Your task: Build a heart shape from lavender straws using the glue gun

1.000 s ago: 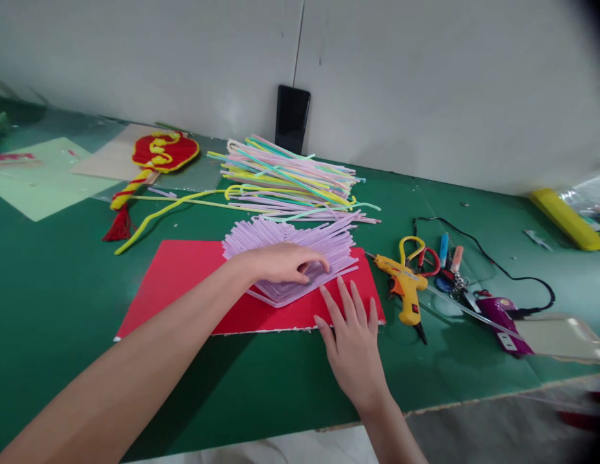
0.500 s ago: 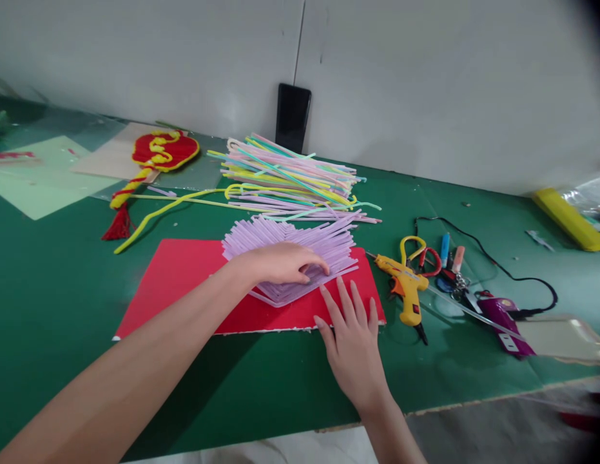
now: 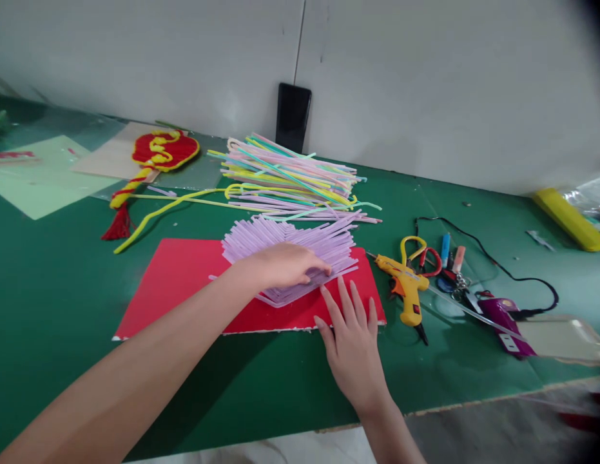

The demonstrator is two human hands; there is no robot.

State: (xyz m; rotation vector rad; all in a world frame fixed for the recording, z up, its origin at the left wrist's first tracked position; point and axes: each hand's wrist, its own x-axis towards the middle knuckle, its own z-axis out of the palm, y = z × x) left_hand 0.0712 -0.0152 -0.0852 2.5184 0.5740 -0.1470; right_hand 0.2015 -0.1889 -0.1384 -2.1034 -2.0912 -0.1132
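Observation:
Purple pipe cleaners [image 3: 323, 247] lie in tight V-shaped rows on a red board [image 3: 178, 270]. My left hand [image 3: 287, 265] reaches across the board and rests on these rows, its fingers curved downward. A gap shows between thumb and forefinger; the other fingers are largely hidden behind the hand. The fingertips touch the right arm of the lowest V. My right hand [image 3: 352, 345] lies flat with its fingers spread, their tips on the board's lower right part, just below the purple rows.
Behind the board lies a heap of coloured pipe cleaners [image 3: 290, 174], with a phone [image 3: 293, 116] leaning on the wall. To the right are a yellow glue gun [image 3: 403, 283], scissors [image 3: 413, 248], keys and a purple power socket [image 3: 505, 322]. A red-and-yellow fan [image 3: 164, 151] lies left.
My left hand has shifted slightly to the right along the purple pipe cleaners, uncovering a purple end at its left. My right hand stays in place.

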